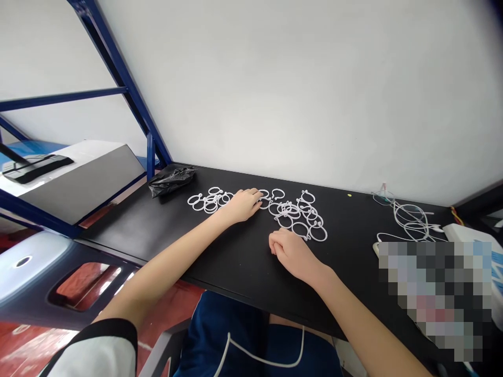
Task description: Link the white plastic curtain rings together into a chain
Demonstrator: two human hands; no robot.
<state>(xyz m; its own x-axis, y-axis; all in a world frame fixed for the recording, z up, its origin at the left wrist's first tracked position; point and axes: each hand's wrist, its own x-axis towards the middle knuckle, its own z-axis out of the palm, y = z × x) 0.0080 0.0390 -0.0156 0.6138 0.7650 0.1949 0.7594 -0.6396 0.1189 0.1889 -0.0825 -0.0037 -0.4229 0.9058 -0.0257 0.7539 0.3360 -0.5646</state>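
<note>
From my remote seat, the left hand (244,204) hides part of the white rings (288,209); its fingers reach forward over them, and I can't tell whether they grip one. The right hand (288,251) has its fingers folded together just in front of the right-hand group; its palm is out of my sight. The rings overlap in two loose groups on the black table (231,267), so I can't count them. Pixelation masks whatever lies at the right (432,298), and a box (458,233) is cut off beyond it. A coiled white cable (411,220) sits near the wall (298,94), while a black bag (171,181) lies by the blue frame (126,89) at the far left corner. I see bare tabletop between the forearms, running to the front edge.
</note>
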